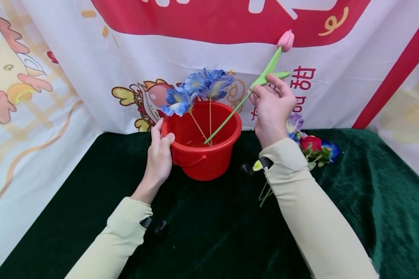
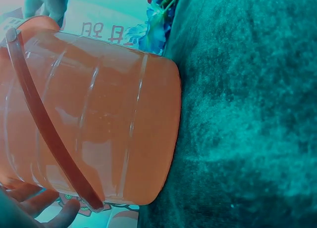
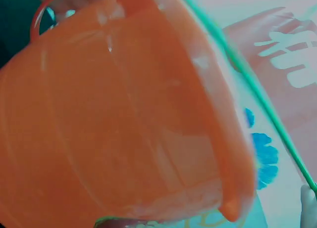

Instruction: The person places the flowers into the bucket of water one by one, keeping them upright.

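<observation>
A red plastic bucket stands upright in the head view, its handle hanging down the front. My left hand grips its left rim, thumb over the edge; in the left wrist view those fingers lie along the bucket wall. Above the bucket's right side, my right hand pinches an artificial pink tulip near its green leaves. The tulip slants, bloom up to the right, its stem's lower end inside the bucket opening. Blue artificial flowers on thin stems lean in the bucket.
Behind the right forearm lies a bunch of artificial flowers with a red rose and blue blooms, stems toward me. Dark green velvet cloth covers the table. A printed white and red backdrop hangs close behind the bucket.
</observation>
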Motion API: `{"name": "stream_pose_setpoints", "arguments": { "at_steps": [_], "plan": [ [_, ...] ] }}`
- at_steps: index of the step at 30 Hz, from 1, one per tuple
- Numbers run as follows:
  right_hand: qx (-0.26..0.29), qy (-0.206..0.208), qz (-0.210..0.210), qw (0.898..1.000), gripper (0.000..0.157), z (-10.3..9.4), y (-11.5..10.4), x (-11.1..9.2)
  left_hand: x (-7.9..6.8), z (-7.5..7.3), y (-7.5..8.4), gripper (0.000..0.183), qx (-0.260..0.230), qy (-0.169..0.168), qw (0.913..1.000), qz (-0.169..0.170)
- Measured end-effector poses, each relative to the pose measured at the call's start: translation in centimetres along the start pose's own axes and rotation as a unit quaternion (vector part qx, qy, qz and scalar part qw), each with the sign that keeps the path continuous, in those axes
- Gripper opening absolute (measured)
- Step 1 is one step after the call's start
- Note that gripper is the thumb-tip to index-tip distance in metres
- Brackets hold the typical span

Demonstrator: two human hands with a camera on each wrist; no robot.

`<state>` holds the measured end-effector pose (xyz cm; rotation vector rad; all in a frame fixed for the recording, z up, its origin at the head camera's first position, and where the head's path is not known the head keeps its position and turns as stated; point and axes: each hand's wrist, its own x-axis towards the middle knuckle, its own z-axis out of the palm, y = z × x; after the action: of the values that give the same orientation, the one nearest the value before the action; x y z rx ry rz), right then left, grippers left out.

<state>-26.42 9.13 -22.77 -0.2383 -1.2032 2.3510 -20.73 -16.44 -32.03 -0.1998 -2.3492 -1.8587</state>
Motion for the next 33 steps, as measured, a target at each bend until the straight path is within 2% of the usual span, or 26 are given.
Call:
{"name": "stream_pose_setpoints", "arguments": {
  "at_steps": [3, 6, 11, 17, 19, 22, 25, 27, 30, 33],
  "plan": [
    [-0.053, -0.02, -0.031, 0.998, 0.037, 0.8, 1.0, 0.1, 0.0, 0.0, 0.0, 0.065, 0.0, 0.001, 1.0, -0.005],
    [-0.153, -0.063, -0.06, 0.984, 0.038, 0.9, 2.2, 0.1, 0.0, 0.0, -0.1, 0.065, 0.003, 0.004, 1.0, -0.007],
    [-0.308, -0.143, -0.113, 0.934, 0.034, 0.1, 3.9, 0.1, 0.1, 0.0, -0.1, 0.066, 0.002, 0.006, 0.9999, -0.01],
    [-0.436, -0.201, -0.124, 0.868, 0.027, -0.6, 4.2, 0.2, 0.1, 0.0, -0.1, 0.066, 0.0, 0.006, 1.0, -0.007],
    [-0.463, -0.214, -0.115, 0.852, 0.027, -0.7, 4.0, 0.2, 0.1, 0.0, 0.0, 0.066, 0.0, 0.006, 1.0, -0.005],
    [-0.492, -0.23, -0.09, 0.835, 0.03, -0.8, 3.6, 0.3, 0.0, 0.1, 0.0, 0.066, 0.002, 0.006, 1.0, -0.002],
    [-0.504, -0.244, -0.059, 0.826, 0.032, -0.9, 3.1, 0.1, 0.0, 0.1, 0.0, 0.066, 0.004, 0.007, 1.0, -0.001],
    [-0.503, -0.252, -0.045, 0.826, 0.032, -1.1, 2.9, 0.0, 0.0, 0.1, 0.0, 0.066, 0.005, 0.007, 1.0, 0.0],
    [-0.481, -0.26, -0.039, 0.836, 0.032, -1.7, 2.7, -0.2, -0.1, 0.1, 0.0, 0.066, 0.004, 0.007, 1.0, 0.0],
    [-0.441, -0.257, -0.041, 0.859, 0.03, -2.5, 2.4, -0.3, -0.1, 0.1, 0.0, 0.066, 0.003, 0.007, 1.0, -0.001]
  ]
}}
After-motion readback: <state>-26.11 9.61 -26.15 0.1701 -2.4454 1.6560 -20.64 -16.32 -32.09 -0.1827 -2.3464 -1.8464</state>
